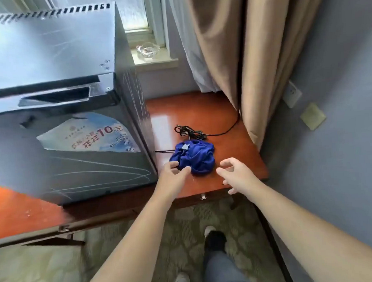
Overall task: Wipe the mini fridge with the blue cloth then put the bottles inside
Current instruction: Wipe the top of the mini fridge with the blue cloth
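best to gather the crumpled blue cloth [194, 156] from both sides, lifting clear of the black cable [191, 132] just beyond. it lies on the wooden table [200, 110], right of the mini fridge [60, 104]. the left hand [172, 176], fingers loose, meets its near-left edge; the right hand [236, 175] hovers empty just right.

The mini fridge [67, 112] is a dark, glossy box standing upright on the red-brown table [200, 110], door closed, a torn pale sticker on it. The blue cloth [195, 157] lies crumpled in a heap on the table just beside the fridge's front corner, pale tag up.
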`<action>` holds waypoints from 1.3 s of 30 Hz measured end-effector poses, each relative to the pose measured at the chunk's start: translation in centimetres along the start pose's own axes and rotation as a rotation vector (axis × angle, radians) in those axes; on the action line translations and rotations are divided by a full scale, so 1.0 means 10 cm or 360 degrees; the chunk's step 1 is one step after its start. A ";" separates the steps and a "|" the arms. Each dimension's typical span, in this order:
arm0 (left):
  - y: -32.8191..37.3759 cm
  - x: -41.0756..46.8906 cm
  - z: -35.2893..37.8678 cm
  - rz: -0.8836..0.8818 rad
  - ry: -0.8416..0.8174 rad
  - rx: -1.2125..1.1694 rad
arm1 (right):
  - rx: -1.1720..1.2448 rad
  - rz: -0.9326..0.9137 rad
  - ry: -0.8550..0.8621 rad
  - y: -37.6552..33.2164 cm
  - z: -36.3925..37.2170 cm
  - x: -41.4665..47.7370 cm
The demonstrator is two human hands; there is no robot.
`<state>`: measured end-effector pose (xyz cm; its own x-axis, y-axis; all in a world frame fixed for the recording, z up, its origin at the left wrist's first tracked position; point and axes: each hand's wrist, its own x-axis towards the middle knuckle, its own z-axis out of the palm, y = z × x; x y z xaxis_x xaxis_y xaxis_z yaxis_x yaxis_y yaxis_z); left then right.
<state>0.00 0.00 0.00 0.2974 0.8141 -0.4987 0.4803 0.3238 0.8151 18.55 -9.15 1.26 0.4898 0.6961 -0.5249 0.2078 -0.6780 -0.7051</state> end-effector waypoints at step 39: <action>0.90 1.09 0.22 0.0414 0.0047 0.0484 | 0.0026 -0.0315 -0.0011 -0.37 -0.17 1.34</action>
<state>9.37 10.74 1.20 0.4196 0.8652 -0.2747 0.6157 -0.0489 0.7865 25.75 2.24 -2.37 0.4348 0.8170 -0.3786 0.2855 -0.5239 -0.8025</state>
